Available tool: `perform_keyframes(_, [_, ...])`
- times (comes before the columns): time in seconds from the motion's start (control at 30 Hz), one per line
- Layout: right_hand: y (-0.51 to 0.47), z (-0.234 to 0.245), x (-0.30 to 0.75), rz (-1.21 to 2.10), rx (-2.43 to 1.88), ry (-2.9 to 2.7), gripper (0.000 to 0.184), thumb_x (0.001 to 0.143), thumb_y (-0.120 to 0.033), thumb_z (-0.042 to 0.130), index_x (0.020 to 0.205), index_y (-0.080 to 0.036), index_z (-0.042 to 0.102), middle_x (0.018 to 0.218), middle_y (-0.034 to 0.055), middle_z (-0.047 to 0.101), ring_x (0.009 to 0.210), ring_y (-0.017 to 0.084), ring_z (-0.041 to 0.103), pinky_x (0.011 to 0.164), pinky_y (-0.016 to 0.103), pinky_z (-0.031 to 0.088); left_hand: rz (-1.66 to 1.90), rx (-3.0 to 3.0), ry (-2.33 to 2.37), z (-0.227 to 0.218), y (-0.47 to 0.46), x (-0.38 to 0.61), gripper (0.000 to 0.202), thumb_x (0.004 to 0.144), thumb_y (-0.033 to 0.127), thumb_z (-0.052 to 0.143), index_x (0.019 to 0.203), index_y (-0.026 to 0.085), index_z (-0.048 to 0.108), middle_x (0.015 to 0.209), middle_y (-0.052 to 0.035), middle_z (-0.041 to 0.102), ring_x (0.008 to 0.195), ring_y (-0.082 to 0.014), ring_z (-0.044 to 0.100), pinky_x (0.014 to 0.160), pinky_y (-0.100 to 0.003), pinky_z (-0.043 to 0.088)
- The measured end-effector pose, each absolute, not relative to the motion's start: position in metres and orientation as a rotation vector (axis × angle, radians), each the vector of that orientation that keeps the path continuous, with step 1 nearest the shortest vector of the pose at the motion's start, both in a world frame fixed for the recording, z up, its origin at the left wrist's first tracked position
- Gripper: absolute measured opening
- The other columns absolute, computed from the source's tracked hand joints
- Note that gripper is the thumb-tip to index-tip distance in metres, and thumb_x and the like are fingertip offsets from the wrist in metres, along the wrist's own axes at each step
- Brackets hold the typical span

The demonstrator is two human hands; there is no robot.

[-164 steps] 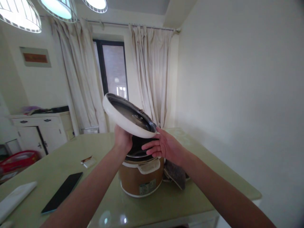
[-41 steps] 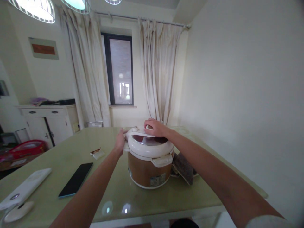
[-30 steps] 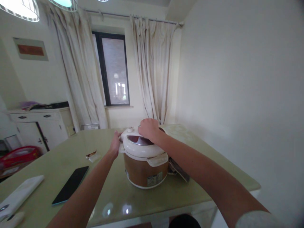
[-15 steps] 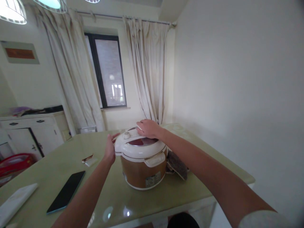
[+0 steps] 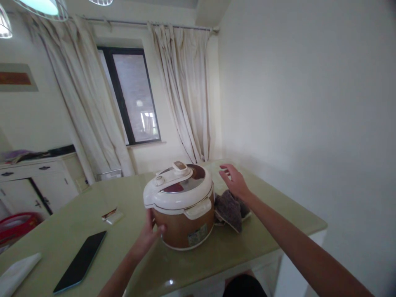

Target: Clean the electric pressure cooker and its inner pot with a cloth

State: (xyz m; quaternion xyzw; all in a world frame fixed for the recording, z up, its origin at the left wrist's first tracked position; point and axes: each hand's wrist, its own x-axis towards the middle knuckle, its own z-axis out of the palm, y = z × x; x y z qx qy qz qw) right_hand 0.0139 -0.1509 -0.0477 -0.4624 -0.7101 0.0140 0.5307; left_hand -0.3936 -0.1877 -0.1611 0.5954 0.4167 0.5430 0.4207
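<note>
A rice cooker (image 5: pixel 182 225) with a white lid and gold-brown body stands upright on the table, its lid closed. Against its lower left side rests my left hand (image 5: pixel 147 239), thumb in front and fingers partly hidden along the side; the hand looks spread rather than gripping. To the right of the cooker, my right hand (image 5: pixel 233 180) is in the air with fingers loosely apart and nothing in them. Just below it lies a crumpled dark grey cloth (image 5: pixel 229 210), close beside the cooker. The right hand appears apart from both cloth and cooker.
On the green glossy table (image 5: pixel 133 270), a black tablet or phone (image 5: pixel 81 260) lies to the left. A white flat object (image 5: pixel 18 272) sits at the far left, and a small packet (image 5: pixel 111 215) lies farther back. A wall (image 5: pixel 297 103) borders the table's right side.
My right hand has left the lid's top and moved right, over the cloth. My left hand has slid down from the lid's edge to the cooker's lower side. The view has shifted slightly.
</note>
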Motion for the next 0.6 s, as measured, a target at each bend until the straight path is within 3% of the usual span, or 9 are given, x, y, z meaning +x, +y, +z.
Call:
perform_keyframes(0.07, [-0.168, -0.095, 0.044, 0.086, -1.270, -1.927, 0.062, 0.093, -0.065, 0.065, 0.141, -0.025, 0.063, 0.140, 0.0147, 0.064, 0.126, 0.033, 0.062, 0.111, 0.052, 0.048, 1.220, 1.531, 1.039, -0.171, -0.192, -0.398, 0.151, 0.053, 0.068, 0.095, 0.170, 0.024, 0.011, 0.170, -0.0221, 0.035, 0.154, -0.0465, 0.038, 0.123, -0.061, 0.041])
perform_keyframes(0.17, [-0.194, -0.147, 0.061, 0.179, -1.408, -2.141, 0.079, 0.080, -0.059, 0.081, 0.149, -0.030, 0.058, 0.153, 0.0145, 0.052, 0.136, 0.036, 0.055, 0.115, 0.052, 0.044, 1.156, 1.521, 1.026, -0.167, -0.195, -0.398, 0.155, 0.050, 0.069, 0.096, 0.170, 0.024, 0.009, 0.170, -0.0241, 0.034, 0.153, -0.0480, 0.039, 0.122, -0.062, 0.041])
perform_keyframes(0.27, [-0.202, -0.165, 0.059, 0.125, -1.523, -2.082, 0.066, 0.081, -0.045, 0.081, 0.143, -0.029, 0.062, 0.144, 0.0126, 0.056, 0.128, 0.033, 0.058, 0.112, 0.048, 0.046, 1.184, 1.507, 1.071, -0.163, -0.198, -0.390, 0.149, 0.049, 0.063, 0.098, 0.168, 0.025, 0.016, 0.168, -0.0220, 0.038, 0.153, -0.0476, 0.039, 0.122, -0.062, 0.043])
perform_keyframes(0.37, [-0.191, -0.166, 0.062, 0.017, -1.696, -1.905, 0.055, 0.083, -0.033, 0.076, 0.137, -0.026, 0.066, 0.137, 0.0133, 0.058, 0.121, 0.032, 0.060, 0.106, 0.045, 0.048, 1.236, 1.532, 1.137, -0.170, -0.202, -0.374, 0.149, 0.051, 0.052, 0.099, 0.167, 0.023, 0.010, 0.166, -0.0229, 0.041, 0.152, -0.0462, 0.041, 0.125, -0.063, 0.039])
perform_keyframes(0.6, [-0.173, -0.187, 0.082, -0.115, -1.833, -1.643, 0.050, 0.090, -0.036, 0.068, 0.139, -0.026, 0.063, 0.138, 0.0144, 0.056, 0.117, 0.032, 0.061, 0.100, 0.046, 0.050, 1.352, 1.572, 1.235, -0.186, -0.190, -0.304, 0.139, 0.062, 0.038, 0.095, 0.165, 0.019, 0.005, 0.161, -0.0239, 0.045, 0.145, -0.0407, 0.051, 0.124, -0.059, 0.042])
